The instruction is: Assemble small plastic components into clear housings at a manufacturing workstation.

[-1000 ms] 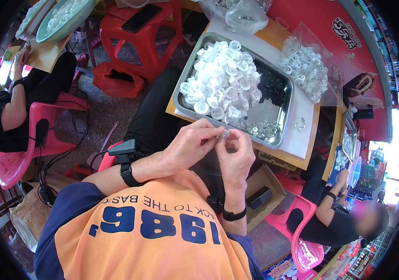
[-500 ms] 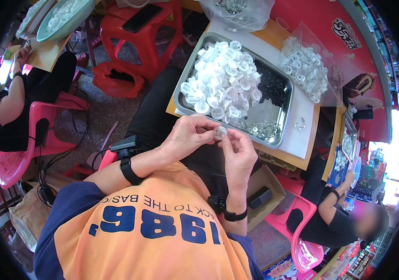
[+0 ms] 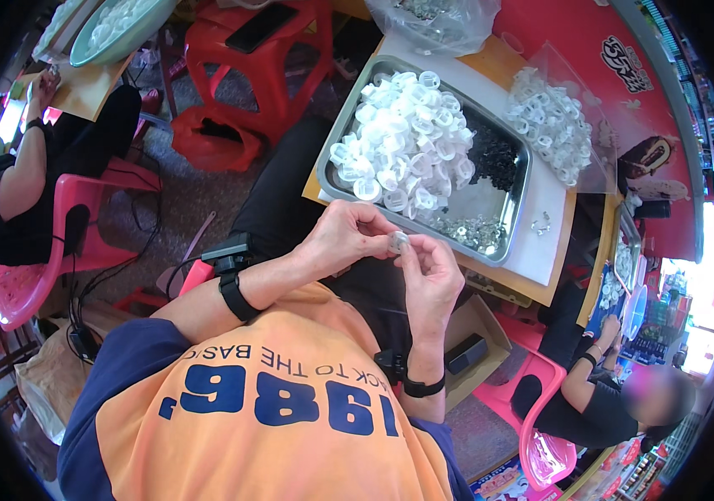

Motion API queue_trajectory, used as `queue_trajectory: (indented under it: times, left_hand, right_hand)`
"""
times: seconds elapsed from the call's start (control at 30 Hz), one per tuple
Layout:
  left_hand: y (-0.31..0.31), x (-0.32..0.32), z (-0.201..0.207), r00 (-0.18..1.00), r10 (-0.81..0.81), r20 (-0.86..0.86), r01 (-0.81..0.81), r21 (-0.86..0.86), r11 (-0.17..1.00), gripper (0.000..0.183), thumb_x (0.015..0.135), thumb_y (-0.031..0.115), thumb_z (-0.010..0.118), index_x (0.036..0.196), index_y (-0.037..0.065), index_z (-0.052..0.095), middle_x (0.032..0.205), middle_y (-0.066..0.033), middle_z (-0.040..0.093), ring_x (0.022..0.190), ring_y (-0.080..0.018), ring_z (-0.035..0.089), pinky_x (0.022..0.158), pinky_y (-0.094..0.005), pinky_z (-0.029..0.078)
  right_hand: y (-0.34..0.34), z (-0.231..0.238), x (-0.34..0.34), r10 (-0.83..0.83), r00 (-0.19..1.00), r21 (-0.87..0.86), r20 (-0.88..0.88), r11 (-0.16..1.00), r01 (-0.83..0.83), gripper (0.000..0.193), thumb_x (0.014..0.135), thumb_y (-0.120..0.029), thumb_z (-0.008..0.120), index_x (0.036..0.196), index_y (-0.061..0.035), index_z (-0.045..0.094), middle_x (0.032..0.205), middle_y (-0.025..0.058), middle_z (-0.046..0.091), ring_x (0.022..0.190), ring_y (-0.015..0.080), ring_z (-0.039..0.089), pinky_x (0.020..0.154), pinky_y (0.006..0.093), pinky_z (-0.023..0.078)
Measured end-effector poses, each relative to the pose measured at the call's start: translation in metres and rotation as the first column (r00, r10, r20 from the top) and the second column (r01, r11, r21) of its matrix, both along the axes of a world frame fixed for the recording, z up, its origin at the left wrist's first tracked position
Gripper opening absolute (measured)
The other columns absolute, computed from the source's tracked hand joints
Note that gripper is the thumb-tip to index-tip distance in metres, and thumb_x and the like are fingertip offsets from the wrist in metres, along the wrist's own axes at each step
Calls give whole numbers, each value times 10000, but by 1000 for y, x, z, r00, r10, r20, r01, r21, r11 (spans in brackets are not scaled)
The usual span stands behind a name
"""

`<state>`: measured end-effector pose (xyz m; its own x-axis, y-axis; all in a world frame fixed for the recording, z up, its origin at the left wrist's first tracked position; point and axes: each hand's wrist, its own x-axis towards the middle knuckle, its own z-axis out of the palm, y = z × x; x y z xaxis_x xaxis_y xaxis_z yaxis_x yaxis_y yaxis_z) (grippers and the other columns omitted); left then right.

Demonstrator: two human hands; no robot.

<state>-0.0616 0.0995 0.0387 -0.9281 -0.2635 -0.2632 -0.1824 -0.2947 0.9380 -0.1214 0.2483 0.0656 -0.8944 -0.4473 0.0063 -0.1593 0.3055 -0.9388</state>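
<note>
Between my two hands is a small round clear plastic piece (image 3: pixel 398 242), pinched from both sides just off the near edge of a metal tray (image 3: pixel 449 235). Thumb and fingers of my left hand (image 3: pixel 342 242) close on its left side. My right hand (image 3: pixel 432 271) grips it from the right with thumb and fingertips. In the tray rises a heap of white translucent plastic parts (image 3: pixel 411 138). Beside the heap lie small black parts (image 3: pixel 494 159) and, at the near right, a pile of small shiny metal pieces (image 3: pixel 484 232).
Right of the tray lies a clear bag of similar plastic parts (image 3: pixel 550 125); another bag (image 3: pixel 432 21) sits behind. A red stool (image 3: pixel 261 54) carries a phone (image 3: pixel 261 27). Co-workers sit left (image 3: pixel 15 188) and right (image 3: pixel 590 401). An open cardboard box (image 3: pixel 482 351) stands below my right forearm.
My hands stay together on the clear piece, which is turned slightly between the fingertips. The view has shifted a little. At the right, the co-worker's hand has moved lower.
</note>
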Motion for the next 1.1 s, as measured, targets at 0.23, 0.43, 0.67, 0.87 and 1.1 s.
queue_trajectory:
  times: [0.23,0.43,0.67,0.87,1.1]
  left_hand:
    - [-4,0,2,997,-50,65,41,146,988,181,866,78,705,1004,-39,702,864,-91,709,758,-113,683,706,-236,570]
    - [-12,2,8,991,-132,-13,122,496,860,269,905,106,672,1154,2,669,1062,-85,689,941,-130,665,845,-269,550]
    - [-11,3,7,993,-102,-55,116,493,862,271,893,44,669,1156,-16,654,1084,-96,684,967,-140,663,871,-280,544]
    - [-10,4,1,991,-101,-87,125,348,929,290,850,-28,684,1139,-33,655,1050,-103,695,946,-129,668,864,-247,533]
    - [-3,6,2,998,-52,-34,60,328,943,268,854,-14,692,1119,-29,656,1043,-95,695,939,-116,667,845,-229,531]
  right_hand:
    - [4,2,-3,6,963,-107,270,994,24,97,893,7,660,983,38,638,860,47,653,675,79,622,627,210,505]
    - [11,0,-15,107,935,-298,339,955,-1,109,900,-1,658,1003,26,637,860,39,658,692,71,606,674,199,502]
    - [7,17,-7,136,973,65,-185,990,-126,145,810,-5,731,945,-11,678,947,76,597,810,167,619,710,277,500]
    - [4,14,-4,128,957,112,-261,988,-102,134,802,2,724,917,6,656,953,92,593,886,229,611,773,310,494]
    - [0,2,2,165,826,253,-539,967,-28,147,795,-9,712,915,-12,627,1041,99,562,962,264,584,837,368,473]
